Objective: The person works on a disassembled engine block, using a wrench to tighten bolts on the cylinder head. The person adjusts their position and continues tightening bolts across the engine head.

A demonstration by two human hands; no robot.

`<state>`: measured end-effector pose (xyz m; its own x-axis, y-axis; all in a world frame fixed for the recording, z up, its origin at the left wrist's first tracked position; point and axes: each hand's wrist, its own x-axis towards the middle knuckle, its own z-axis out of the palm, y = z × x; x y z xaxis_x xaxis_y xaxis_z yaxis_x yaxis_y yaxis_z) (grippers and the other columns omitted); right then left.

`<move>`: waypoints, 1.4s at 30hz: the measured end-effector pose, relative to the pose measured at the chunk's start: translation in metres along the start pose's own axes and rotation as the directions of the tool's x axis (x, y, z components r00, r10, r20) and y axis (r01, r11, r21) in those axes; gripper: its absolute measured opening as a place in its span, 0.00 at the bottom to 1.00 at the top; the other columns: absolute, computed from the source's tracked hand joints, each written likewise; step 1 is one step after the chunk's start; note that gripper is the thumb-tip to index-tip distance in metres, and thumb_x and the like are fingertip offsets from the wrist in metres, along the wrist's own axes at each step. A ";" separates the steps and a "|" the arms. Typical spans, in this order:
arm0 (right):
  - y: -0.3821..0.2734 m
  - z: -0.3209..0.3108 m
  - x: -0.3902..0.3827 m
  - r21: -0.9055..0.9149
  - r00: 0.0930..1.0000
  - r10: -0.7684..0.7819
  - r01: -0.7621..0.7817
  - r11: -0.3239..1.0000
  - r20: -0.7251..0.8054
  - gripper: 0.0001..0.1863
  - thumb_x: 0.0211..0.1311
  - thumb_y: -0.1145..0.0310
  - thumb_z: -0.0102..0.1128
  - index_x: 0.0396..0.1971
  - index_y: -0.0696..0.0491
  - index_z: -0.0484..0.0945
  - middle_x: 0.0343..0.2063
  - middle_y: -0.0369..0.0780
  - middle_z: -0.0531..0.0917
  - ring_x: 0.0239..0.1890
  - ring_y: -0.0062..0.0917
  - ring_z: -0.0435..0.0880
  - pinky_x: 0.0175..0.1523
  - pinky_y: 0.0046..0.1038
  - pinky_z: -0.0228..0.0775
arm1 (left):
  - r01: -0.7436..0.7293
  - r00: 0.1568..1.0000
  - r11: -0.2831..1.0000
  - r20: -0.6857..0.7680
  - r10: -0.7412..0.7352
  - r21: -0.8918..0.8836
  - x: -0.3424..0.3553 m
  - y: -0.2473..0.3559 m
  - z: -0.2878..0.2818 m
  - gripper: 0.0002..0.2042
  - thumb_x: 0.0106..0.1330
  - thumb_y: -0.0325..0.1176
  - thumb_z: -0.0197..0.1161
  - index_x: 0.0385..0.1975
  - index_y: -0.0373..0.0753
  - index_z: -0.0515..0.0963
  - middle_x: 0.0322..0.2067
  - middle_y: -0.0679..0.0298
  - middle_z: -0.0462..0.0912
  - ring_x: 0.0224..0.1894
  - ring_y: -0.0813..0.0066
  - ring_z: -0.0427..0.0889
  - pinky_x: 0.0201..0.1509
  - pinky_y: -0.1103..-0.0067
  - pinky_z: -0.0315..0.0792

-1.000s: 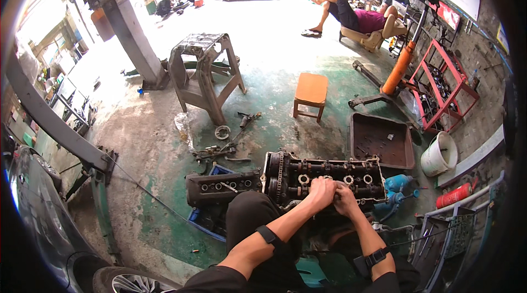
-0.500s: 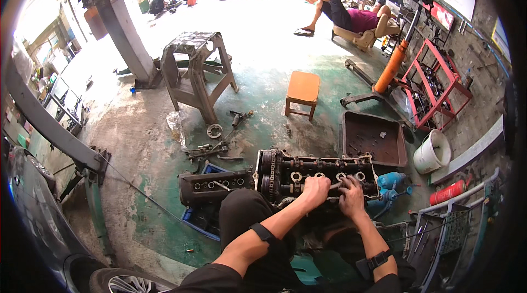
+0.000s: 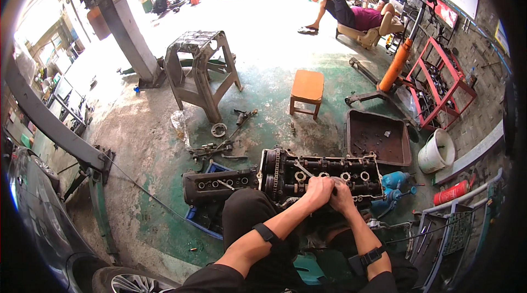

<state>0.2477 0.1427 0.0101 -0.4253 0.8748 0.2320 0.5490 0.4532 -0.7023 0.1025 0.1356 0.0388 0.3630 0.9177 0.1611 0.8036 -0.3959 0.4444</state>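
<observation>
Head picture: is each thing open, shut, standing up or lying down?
Engine: top uncovered, chain showing.
Left hand: fingers curled, grip unclear.
Right hand: curled beside it, grip unclear.
Orange stool: standing upright.
Brown tray: open, dark bits inside.
White bucket: uncovered.
Red cylinder: lying down.
Person in purple: reclining.
Gray stand: upright.

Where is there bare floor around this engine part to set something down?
Bare floor lies between the grey step stool and the orange stool, and left of the clear plastic bag. It is crowded around the engine part: dark cover left, blue equipment right, brown tray beyond its right end, left hand and right hand over its near side.
</observation>
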 end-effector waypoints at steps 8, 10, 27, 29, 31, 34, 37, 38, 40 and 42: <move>-0.008 -0.008 -0.011 0.029 0.999 0.040 -0.040 0.999 0.012 0.24 0.46 0.74 0.65 0.48 0.56 0.77 0.48 0.46 0.80 0.53 0.42 0.75 0.58 0.35 0.67 | 0.019 1.000 0.997 -0.006 -0.019 -0.068 0.001 0.003 -0.004 0.04 0.50 0.29 0.59 0.22 0.37 0.78 0.25 0.51 0.82 0.30 0.51 0.83 0.32 0.63 0.75; -0.010 -0.009 -0.012 0.018 0.998 0.053 -0.053 0.998 0.015 0.25 0.44 0.75 0.67 0.47 0.56 0.77 0.48 0.45 0.80 0.53 0.41 0.76 0.58 0.34 0.67 | 0.029 1.000 0.997 0.006 -0.029 -0.071 0.001 0.002 -0.006 0.04 0.49 0.29 0.60 0.22 0.37 0.78 0.25 0.51 0.82 0.29 0.51 0.83 0.32 0.63 0.75; -0.007 -0.008 -0.015 -0.009 0.995 0.097 -0.097 0.995 0.011 0.23 0.44 0.75 0.69 0.45 0.55 0.79 0.49 0.43 0.80 0.52 0.41 0.77 0.57 0.34 0.69 | 0.041 0.999 0.998 0.021 -0.040 -0.056 0.002 0.003 -0.013 0.04 0.48 0.30 0.63 0.22 0.37 0.79 0.26 0.52 0.82 0.30 0.52 0.83 0.32 0.63 0.75; -0.006 -0.009 -0.014 0.004 0.997 0.076 -0.076 0.997 0.014 0.22 0.44 0.74 0.69 0.45 0.55 0.79 0.49 0.44 0.80 0.52 0.41 0.77 0.56 0.35 0.69 | 0.046 0.999 0.999 0.014 -0.046 -0.016 0.003 0.005 -0.016 0.04 0.49 0.30 0.63 0.23 0.38 0.79 0.27 0.52 0.83 0.30 0.53 0.83 0.33 0.64 0.75; -0.005 -0.008 -0.012 0.016 0.997 0.075 -0.076 0.997 0.017 0.21 0.44 0.75 0.67 0.44 0.54 0.79 0.49 0.44 0.79 0.52 0.42 0.76 0.57 0.35 0.68 | 0.045 0.999 0.998 -0.018 -0.044 0.036 0.004 0.007 -0.018 0.04 0.49 0.29 0.62 0.24 0.38 0.80 0.28 0.53 0.83 0.31 0.53 0.84 0.34 0.64 0.75; -0.004 -0.006 -0.007 0.018 0.999 -0.024 0.023 1.000 0.040 0.21 0.44 0.77 0.64 0.43 0.54 0.79 0.50 0.44 0.78 0.52 0.43 0.75 0.58 0.36 0.66 | 0.074 0.997 0.996 0.027 -0.076 0.055 0.005 0.008 -0.021 0.04 0.50 0.29 0.61 0.25 0.39 0.80 0.29 0.54 0.83 0.31 0.54 0.84 0.35 0.64 0.75; -0.005 -0.008 -0.005 -0.002 0.998 -0.050 0.050 0.999 0.046 0.19 0.42 0.78 0.62 0.40 0.54 0.81 0.51 0.44 0.77 0.54 0.42 0.73 0.60 0.37 0.65 | 0.107 0.988 0.994 0.115 -0.106 0.002 0.005 0.008 -0.021 0.05 0.51 0.30 0.60 0.26 0.39 0.80 0.28 0.54 0.84 0.31 0.54 0.84 0.36 0.63 0.75; -0.006 -0.011 -0.006 -0.016 0.997 -0.049 0.050 0.999 0.057 0.17 0.42 0.78 0.61 0.38 0.54 0.82 0.51 0.44 0.77 0.55 0.42 0.72 0.60 0.37 0.64 | 0.099 0.989 0.995 0.110 -0.097 -0.012 0.004 0.008 -0.021 0.05 0.52 0.30 0.59 0.26 0.39 0.80 0.28 0.54 0.83 0.31 0.54 0.84 0.35 0.64 0.75; -0.005 -0.022 -0.009 -0.082 0.995 -0.060 0.067 0.994 0.082 0.14 0.41 0.76 0.62 0.33 0.54 0.83 0.52 0.44 0.77 0.56 0.41 0.71 0.61 0.37 0.64 | 0.084 0.993 0.996 0.092 -0.080 -0.044 0.003 0.009 -0.019 0.05 0.53 0.30 0.58 0.26 0.39 0.80 0.27 0.54 0.83 0.31 0.54 0.84 0.35 0.64 0.75; -0.003 -0.035 -0.014 -0.163 0.995 -0.020 0.036 0.986 0.095 0.08 0.40 0.74 0.62 0.25 0.53 0.85 0.53 0.43 0.76 0.58 0.40 0.69 0.62 0.36 0.62 | 0.079 0.993 0.996 0.091 -0.076 -0.032 0.004 0.009 -0.017 0.05 0.53 0.30 0.58 0.25 0.39 0.80 0.26 0.54 0.83 0.31 0.55 0.84 0.35 0.64 0.75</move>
<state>0.2772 0.1355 0.0326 -0.5029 0.8452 0.1810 0.6438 0.5060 -0.5741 0.1034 0.1359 0.0581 0.3424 0.9384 0.0458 0.8144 -0.3207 0.4836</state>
